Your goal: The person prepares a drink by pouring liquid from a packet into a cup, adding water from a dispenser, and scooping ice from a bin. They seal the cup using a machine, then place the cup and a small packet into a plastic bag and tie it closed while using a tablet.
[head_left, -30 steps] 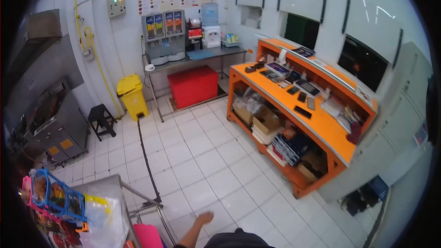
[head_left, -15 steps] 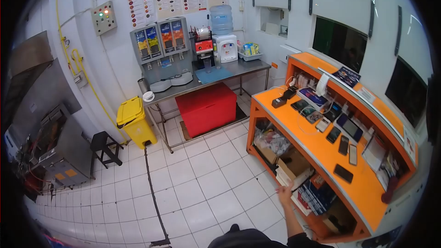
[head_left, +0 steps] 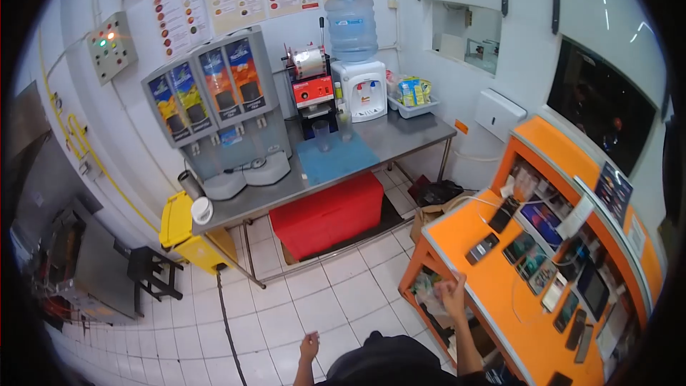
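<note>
The right hand (head_left: 450, 297) hung at the near edge of the orange tabletop (head_left: 457, 232), its grip loose and apparently empty; whether it touched that edge could not be told. The left hand (head_left: 309, 345) hung over the floor, well apart from the orange tabletop on its left side, fingers curled; whether its grip enclosed anything could not be made out. A dark handset (head_left: 482, 249) lay on the orange tabletop, near its left end. Passing too close could have rapped the right knuckles on the orange tabletop's edge, and a careless sweep of that arm across it could have pushed the handset off. The right forearm hid part of the shelf beneath the orange tabletop, and the lower frame cut off a phone (head_left: 559, 379) on it.
</note>
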A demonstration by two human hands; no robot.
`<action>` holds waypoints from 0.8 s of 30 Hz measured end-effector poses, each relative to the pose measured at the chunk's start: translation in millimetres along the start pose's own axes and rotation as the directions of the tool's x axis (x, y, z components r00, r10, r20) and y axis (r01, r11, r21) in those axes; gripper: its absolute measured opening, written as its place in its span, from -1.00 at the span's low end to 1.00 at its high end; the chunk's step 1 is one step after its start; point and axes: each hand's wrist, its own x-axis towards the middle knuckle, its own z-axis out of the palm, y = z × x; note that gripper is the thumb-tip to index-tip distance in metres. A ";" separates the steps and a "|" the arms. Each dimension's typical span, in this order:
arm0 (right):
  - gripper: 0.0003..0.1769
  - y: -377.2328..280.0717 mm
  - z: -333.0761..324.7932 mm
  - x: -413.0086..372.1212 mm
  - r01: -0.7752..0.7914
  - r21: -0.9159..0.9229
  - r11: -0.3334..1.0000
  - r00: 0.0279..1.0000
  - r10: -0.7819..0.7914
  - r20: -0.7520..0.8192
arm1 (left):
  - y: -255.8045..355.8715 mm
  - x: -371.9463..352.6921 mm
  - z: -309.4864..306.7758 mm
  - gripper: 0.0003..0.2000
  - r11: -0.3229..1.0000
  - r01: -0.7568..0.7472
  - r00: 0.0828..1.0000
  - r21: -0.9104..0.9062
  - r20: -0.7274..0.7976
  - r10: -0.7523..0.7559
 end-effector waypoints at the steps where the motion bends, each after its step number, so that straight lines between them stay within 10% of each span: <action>1: -0.48 -0.2 15.9 49.3 0.086 0.003 0.996 0.996 -0.086 0.014 | 5.3 4.7 -4.7 -0.63 0.957 0.215 0.968 0.194 0.084 -0.235; 2: -0.49 -1.9 31.0 99.6 0.175 0.000 0.985 0.984 -0.175 0.025 | -24.5 16.9 -7.9 -0.52 0.817 -0.036 0.976 0.575 0.195 -0.094; 4: -0.51 -27.3 62.8 191.9 0.136 -0.006 0.991 0.989 -0.135 0.061 | -43.2 32.3 -9.0 -0.44 0.835 -0.137 0.918 0.533 0.386 -0.096; 13: -0.53 -33.9 146.5 547.1 0.272 0.024 0.962 0.962 -0.272 -0.002 | 74.2 315.8 0.2 -0.41 0.763 -0.035 0.770 0.645 0.504 -0.390; 24: -0.28 47.7 56.4 900.7 0.149 -0.221 0.964 0.952 -0.200 -0.230 | 406.7 537.1 46.9 -0.37 0.596 0.093 0.415 0.797 0.513 -0.751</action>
